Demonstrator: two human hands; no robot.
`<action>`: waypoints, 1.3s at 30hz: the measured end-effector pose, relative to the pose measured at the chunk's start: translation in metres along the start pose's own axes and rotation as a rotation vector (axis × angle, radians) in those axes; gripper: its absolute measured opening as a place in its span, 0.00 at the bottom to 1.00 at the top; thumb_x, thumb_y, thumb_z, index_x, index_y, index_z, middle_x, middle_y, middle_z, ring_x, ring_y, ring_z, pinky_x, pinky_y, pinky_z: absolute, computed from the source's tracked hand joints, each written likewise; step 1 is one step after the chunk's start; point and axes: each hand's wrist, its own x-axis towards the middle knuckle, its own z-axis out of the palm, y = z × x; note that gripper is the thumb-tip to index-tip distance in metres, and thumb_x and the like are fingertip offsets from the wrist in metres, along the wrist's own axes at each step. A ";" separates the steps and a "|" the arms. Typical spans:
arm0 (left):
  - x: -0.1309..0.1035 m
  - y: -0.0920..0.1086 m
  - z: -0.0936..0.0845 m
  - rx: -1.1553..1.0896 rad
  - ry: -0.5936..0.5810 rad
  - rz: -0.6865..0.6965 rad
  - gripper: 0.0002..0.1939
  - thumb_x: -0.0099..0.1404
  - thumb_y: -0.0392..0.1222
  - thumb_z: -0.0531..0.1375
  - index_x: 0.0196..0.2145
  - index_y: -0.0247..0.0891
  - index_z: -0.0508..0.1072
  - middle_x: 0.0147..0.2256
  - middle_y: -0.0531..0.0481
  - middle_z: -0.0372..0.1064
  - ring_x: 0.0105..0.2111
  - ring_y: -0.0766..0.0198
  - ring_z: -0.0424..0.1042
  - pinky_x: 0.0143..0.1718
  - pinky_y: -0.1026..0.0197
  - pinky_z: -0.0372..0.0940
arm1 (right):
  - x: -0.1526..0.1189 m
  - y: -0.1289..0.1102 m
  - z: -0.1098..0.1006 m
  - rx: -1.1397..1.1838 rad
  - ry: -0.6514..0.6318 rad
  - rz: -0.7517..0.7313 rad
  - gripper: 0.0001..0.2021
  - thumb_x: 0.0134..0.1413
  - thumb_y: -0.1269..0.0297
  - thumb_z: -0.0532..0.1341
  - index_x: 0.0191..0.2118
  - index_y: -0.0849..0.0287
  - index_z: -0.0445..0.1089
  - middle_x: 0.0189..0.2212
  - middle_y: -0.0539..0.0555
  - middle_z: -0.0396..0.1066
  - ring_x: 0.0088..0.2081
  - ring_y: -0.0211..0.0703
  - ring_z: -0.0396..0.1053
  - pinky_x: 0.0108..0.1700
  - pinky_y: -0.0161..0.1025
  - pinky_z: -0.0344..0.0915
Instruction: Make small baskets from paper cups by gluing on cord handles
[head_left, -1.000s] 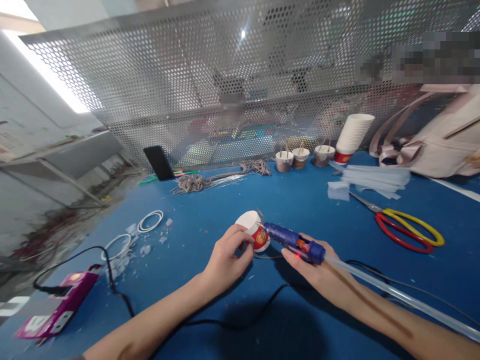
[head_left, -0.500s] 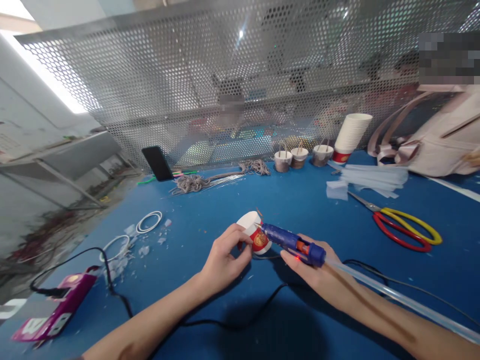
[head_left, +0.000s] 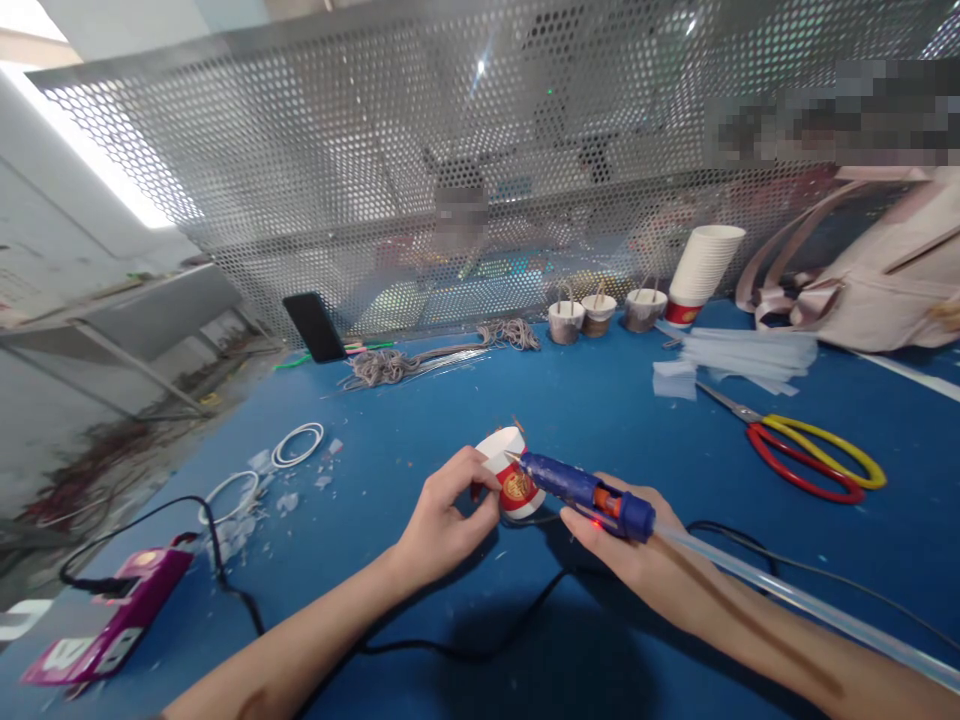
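Note:
Tilted above the blue table, a white and red paper cup [head_left: 517, 487] is pinched by my left hand [head_left: 451, 515] at its left side. My right hand [head_left: 637, 550] grips a blue glue gun [head_left: 581, 488] whose nozzle points left, at or very close to the cup's outer wall near the rim; whether it touches I cannot tell. A long clear glue stick [head_left: 795, 587] sticks out of the gun's back end over my right forearm. A small red light glows on the gun. The fingers beneath the gun are partly hidden.
Scissors [head_left: 806, 455] with red and yellow handles lie at right, near translucent strips [head_left: 742, 357]. Stacked paper cups [head_left: 705, 270] and cord-wrapped cups [head_left: 598, 316] stand behind. Grey cord [head_left: 379, 368], a phone [head_left: 315, 327], white rings [head_left: 298, 445] and a purple power strip [head_left: 120, 620] are leftward. A black cable [head_left: 480, 655] crosses in front.
The cup has tilted slightly and shifted a little downward, with my left hand still holding it. The glue gun has moved down very slightly with my right hand.

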 end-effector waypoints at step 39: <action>0.000 0.001 -0.001 -0.012 0.019 -0.006 0.07 0.58 0.29 0.55 0.26 0.38 0.67 0.27 0.51 0.67 0.27 0.67 0.66 0.28 0.65 0.62 | -0.002 0.005 0.005 -0.041 0.013 -0.096 0.11 0.53 0.59 0.56 0.24 0.56 0.59 0.16 0.44 0.57 0.18 0.34 0.54 0.22 0.33 0.55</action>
